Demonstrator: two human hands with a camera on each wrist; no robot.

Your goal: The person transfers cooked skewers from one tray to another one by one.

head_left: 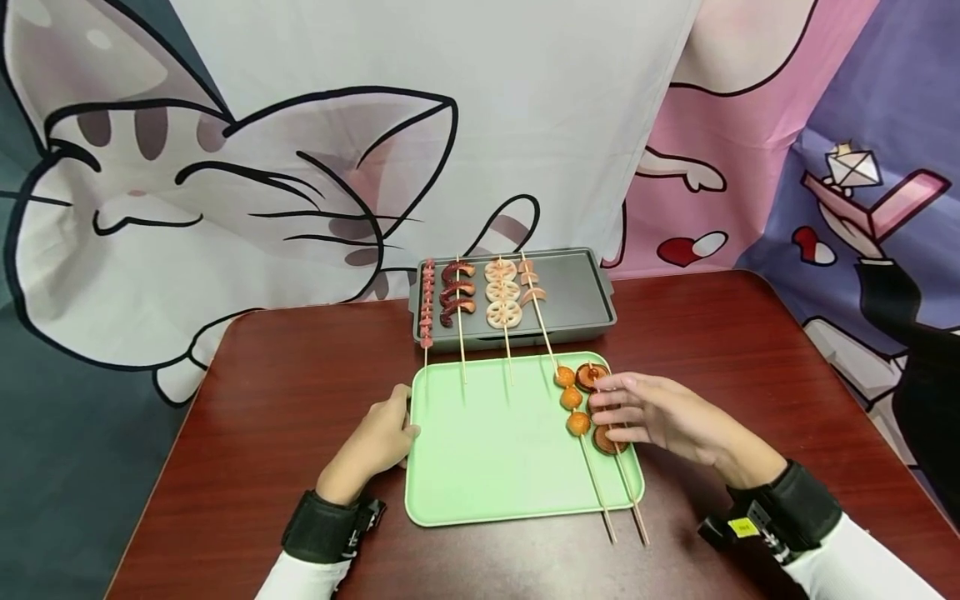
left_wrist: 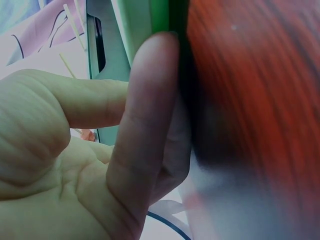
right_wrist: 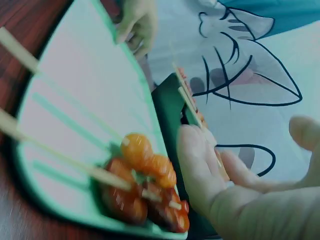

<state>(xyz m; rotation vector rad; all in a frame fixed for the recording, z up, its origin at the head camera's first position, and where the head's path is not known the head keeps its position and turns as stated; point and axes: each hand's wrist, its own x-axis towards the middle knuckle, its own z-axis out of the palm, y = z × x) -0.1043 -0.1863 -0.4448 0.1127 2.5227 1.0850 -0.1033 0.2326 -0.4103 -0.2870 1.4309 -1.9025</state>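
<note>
My left hand (head_left: 377,431) grips the left edge of a light green tray (head_left: 487,450), thumb over the rim; in the left wrist view a finger (left_wrist: 147,100) lies along the tray's side. Over the tray's right side hovers my right hand (head_left: 667,412), fingers spread and holding nothing. It partly covers a skewer of brown mushroom caps (head_left: 609,440) in the head view. Beside that lies a skewer of orange balls (head_left: 578,423). Both skewers' sticks stick out past the tray's near edge. In the right wrist view the right palm (right_wrist: 270,215) is apart from the mushrooms (right_wrist: 122,200).
Behind the tray stands a grey grill pan (head_left: 577,292). On it lie a pink meat skewer (head_left: 427,304), a dark red tentacle-like skewer (head_left: 457,307), a lotus root skewer (head_left: 503,313) and a tan-slice skewer (head_left: 532,294), sticks reaching over the tray. Printed cloth (head_left: 525,125) hangs behind the table (head_left: 285,467).
</note>
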